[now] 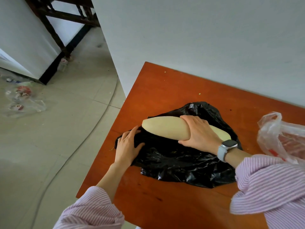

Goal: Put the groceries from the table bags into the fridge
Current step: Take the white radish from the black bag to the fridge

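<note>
The pale, long gourd (166,128) lies on top of the crumpled black bag (181,161) on the orange-brown table (165,90), with its long axis running across the view from a blunt free end at the left to a far end at the right, by the wristwatch (228,144). The right hand (199,132) wraps over it past its middle, toward the right end, fingers curled across the top and the thumb below, so it grasps the gourd itself. The left hand (129,145) sits just beside the free left end, fingers bent over a fold of the black bag and pinning it to the table; it holds plastic, not the gourd. Most of the gourd's length therefore sticks out leftward from the grip, toward the left hand and the table's edge. My reading is that the lift will tip down on that side unless the nearer left hand moves under the free end. A clear plastic bag (283,136) with something red inside rests at the right.
</note>
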Demonstrator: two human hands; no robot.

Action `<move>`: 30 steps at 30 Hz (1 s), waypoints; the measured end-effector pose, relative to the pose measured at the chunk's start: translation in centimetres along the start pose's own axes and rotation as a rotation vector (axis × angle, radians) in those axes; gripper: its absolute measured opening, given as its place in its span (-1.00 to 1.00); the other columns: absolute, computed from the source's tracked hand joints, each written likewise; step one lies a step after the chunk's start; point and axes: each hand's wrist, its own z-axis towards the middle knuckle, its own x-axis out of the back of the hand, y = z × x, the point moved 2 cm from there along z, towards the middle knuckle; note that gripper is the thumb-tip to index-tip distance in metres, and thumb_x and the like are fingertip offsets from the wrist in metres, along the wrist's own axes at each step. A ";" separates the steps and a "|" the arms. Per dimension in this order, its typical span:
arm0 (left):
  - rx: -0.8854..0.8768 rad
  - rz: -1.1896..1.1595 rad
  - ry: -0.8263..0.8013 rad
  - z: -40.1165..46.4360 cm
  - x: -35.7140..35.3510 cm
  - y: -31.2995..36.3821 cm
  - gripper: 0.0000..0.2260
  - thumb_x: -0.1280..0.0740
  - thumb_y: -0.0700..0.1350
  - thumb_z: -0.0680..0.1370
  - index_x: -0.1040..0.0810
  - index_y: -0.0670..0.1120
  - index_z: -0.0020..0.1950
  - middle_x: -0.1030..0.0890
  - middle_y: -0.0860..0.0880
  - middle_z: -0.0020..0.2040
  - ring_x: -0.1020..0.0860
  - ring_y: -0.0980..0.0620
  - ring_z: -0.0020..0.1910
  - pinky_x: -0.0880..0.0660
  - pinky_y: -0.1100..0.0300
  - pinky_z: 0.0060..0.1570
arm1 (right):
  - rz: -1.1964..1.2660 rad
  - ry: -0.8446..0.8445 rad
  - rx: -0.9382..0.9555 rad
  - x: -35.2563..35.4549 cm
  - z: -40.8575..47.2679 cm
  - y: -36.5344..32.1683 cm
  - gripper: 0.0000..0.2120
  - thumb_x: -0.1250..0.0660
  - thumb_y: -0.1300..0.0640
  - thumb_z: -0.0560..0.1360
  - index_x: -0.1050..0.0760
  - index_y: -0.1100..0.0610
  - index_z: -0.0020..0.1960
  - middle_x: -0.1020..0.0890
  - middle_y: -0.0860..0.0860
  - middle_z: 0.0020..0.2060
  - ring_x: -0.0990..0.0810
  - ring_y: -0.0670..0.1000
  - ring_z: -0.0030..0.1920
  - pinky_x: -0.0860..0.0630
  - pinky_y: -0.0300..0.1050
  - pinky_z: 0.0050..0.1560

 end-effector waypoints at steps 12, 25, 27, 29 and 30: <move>-0.263 -0.295 0.087 1.9 4.7 9.7 -0.59 -0.30 -0.02 0.53 -0.36 -0.05 0.36 -0.41 0.02 0.33 -0.30 0.05 0.35 -0.29 0.11 0.33 | 0.763 0.648 -0.289 10.2 -3.1 1.0 -0.30 -0.50 0.12 0.31 -0.21 0.07 0.33 -0.40 -0.22 0.05 -0.42 -0.13 0.07 -0.38 -0.29 0.01; -0.714 -0.397 -0.397 -5.8 0.8 29.9 -0.15 -0.44 0.19 0.34 -0.02 0.13 0.49 -0.07 0.10 0.49 -0.13 0.12 0.43 -0.23 0.07 0.36 | 1.726 1.224 -0.507 11.4 -21.3 7.1 -0.49 -0.35 -0.06 0.42 -0.40 0.19 0.27 -0.60 0.10 0.09 -0.61 0.08 0.05 -0.59 0.03 -0.16; -0.764 -0.375 -0.477 -9.0 -1.1 32.4 -0.17 -0.43 0.19 0.35 -0.02 0.16 0.48 -0.09 0.12 0.48 -0.16 0.14 0.41 -0.28 0.10 0.31 | 1.718 1.324 -0.548 9.7 -26.0 7.3 -0.44 -0.39 -0.06 0.36 -0.42 0.23 0.24 -0.61 0.15 0.06 -0.61 0.14 0.03 -0.57 0.04 -0.16; -0.829 -0.277 -0.588 -12.6 -3.9 34.2 -0.17 -0.41 0.22 0.36 0.01 0.19 0.46 -0.11 0.13 0.48 -0.22 0.10 0.39 -0.32 0.04 0.31 | 1.719 1.405 -0.607 7.5 -30.9 7.3 -0.44 -0.42 -0.05 0.31 -0.45 0.24 0.20 -0.63 0.15 0.01 -0.60 0.16 0.03 -0.55 0.08 -0.09; -0.862 -0.245 -0.654 -14.8 -5.6 35.0 -0.17 -0.41 0.23 0.35 0.02 0.21 0.46 -0.13 0.13 0.48 -0.26 0.09 0.38 -0.33 0.00 0.30 | 1.723 1.431 -0.633 6.4 -33.4 7.3 -0.43 -0.42 -0.04 0.30 -0.45 0.25 0.20 -0.62 0.16 0.01 -0.60 0.18 0.05 -0.55 0.08 -0.08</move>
